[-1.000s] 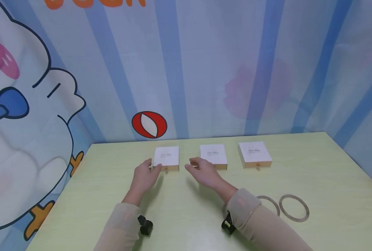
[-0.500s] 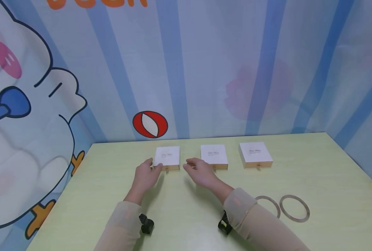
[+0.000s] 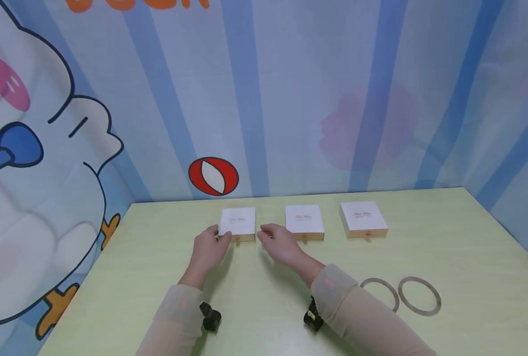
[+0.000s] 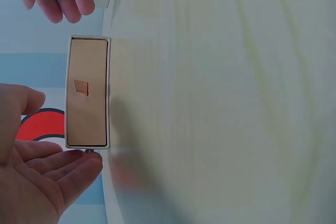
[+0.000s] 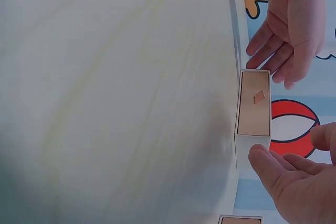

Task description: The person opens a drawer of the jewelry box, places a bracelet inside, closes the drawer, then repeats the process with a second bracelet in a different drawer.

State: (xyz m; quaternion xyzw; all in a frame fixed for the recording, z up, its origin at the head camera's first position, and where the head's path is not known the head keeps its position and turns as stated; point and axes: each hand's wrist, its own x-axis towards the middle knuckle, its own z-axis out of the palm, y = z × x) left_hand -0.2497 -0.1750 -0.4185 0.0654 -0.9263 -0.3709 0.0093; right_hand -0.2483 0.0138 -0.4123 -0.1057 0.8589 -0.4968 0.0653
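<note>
In the head view, a white box with a tan drawer front and dark lettering on its lid stands at the left of a row of three. My left hand is at its left side, fingers extended and fingertips right at the box edge. Facing it from the other side, my right hand has relaxed fingers and a small gap to the box's right side. The left wrist view shows the drawer front with a small tab, between both hands. Neither hand grips anything.
Two more white boxes, the middle one and the right one, stand along the back of the table. Two flat greyish rings, one whole and one partly behind my right sleeve, lie at right.
My right hand has moved slightly left, away from the middle box and toward the left box. My left hand has stayed almost still. The boxes have not moved.
</note>
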